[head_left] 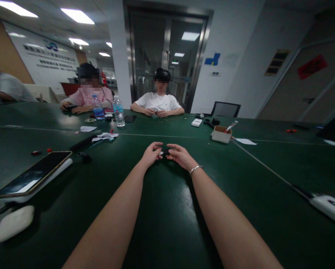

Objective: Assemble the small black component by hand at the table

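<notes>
**Small black piece (pixel 165 152) with a shiny end, held in the fingers of both hands**

The piece sits between the two hands, just above or on the tabletop (pixel 167 209); which of the two cannot be told. The fingers of the left hand (pixel 150 155) are closed lightly on its shiny end, and those of the right hand (pixel 181 154) are pinched on the dark end.

It looks light and stiff, probably metal at the bright end and perhaps plastic at the other. The shiny part may be slippery, so the darker body would likely give the surer hold. At this size a fingertip pinch at each end should suit it better than a full grip. Whether it is fragile is hard to judge.

Beyond the fingers and to their right stands a small open box (pixel 220 138), with a pen (pixel 231 126) leaning out over its rim; anything lower inside is hidden. Beyond them to the left stand two clear bottles, the nearer one (pixel 119 116) and the farther one (pixel 97 108), both upright with blue on them. How full they are is unclear.
</notes>
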Available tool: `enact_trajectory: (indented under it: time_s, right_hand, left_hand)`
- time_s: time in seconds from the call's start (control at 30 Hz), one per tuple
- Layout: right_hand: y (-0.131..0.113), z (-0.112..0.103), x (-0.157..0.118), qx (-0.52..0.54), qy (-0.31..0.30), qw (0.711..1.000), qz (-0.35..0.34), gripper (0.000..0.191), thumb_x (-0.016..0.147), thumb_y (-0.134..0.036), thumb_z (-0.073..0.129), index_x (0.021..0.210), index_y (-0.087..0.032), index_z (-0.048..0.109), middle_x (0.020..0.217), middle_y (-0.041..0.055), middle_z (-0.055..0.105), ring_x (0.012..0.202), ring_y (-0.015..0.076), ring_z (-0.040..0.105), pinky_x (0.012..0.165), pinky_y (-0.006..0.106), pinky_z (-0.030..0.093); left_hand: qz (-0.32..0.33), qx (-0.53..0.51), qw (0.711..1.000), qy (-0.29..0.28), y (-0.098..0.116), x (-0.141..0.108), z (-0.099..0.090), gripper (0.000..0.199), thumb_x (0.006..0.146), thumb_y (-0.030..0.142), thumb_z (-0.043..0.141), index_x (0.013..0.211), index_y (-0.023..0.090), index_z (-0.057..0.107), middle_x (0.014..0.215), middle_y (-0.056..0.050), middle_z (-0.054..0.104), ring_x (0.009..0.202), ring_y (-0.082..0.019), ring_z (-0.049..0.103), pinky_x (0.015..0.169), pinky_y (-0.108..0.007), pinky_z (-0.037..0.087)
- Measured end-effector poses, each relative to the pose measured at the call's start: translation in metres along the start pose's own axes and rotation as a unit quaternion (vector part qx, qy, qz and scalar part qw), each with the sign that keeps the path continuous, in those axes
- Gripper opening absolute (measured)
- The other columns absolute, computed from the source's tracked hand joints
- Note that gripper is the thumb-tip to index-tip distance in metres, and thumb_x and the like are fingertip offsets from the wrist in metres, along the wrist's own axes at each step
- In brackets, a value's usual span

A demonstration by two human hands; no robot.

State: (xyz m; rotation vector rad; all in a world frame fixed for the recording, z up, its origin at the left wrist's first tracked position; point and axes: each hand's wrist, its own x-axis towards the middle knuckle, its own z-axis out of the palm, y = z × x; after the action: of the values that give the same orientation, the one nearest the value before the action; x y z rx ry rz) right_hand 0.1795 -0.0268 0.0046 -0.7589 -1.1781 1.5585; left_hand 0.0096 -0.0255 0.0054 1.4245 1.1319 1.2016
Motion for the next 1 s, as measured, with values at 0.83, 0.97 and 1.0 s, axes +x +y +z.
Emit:
enact_trajectory:
  time_s: [0.83,0.97,1.0]
  right_hand:
    - [0.000,0.007,0.003,-0.019,0.022,0.999,0.034,0.010,0.071,-0.018,0.072,0.073,-0.009,0.067,0.060,0.0032,0.061,0.055,0.0097,0.058,0.051,0.019,0.050]
    - [0.000,0.007,0.003,-0.015,0.026,0.999,0.029,0.013,0.071,-0.020,0.072,0.072,-0.010,0.065,0.062,0.0030,0.060,0.054,0.0089,0.056,0.050,0.019,0.047]
    - [0.000,0.006,0.003,-0.014,0.031,0.999,0.029,0.013,0.072,-0.021,0.071,0.073,-0.010,0.065,0.063,0.0030,0.060,0.054,0.0089,0.055,0.050,0.019,0.047]
  left_hand:
    - [0.074,0.017,0.995,0.058,-0.009,0.003,0.003,0.030,0.080,0.021,0.059,0.110,0.016,0.055,0.093,-0.005,0.060,0.060,-0.008,0.061,0.055,-0.020,0.048]
    - [0.104,-0.002,0.992,0.075,-0.010,0.005,0.001,0.033,0.071,0.018,0.069,0.102,0.016,0.060,0.111,-0.010,0.059,0.090,-0.014,0.062,0.076,-0.026,0.052]
    - [0.088,-0.021,0.993,0.071,-0.009,0.006,0.001,0.029,0.072,0.020,0.068,0.100,0.016,0.061,0.109,-0.010,0.060,0.091,-0.014,0.062,0.077,-0.027,0.052]
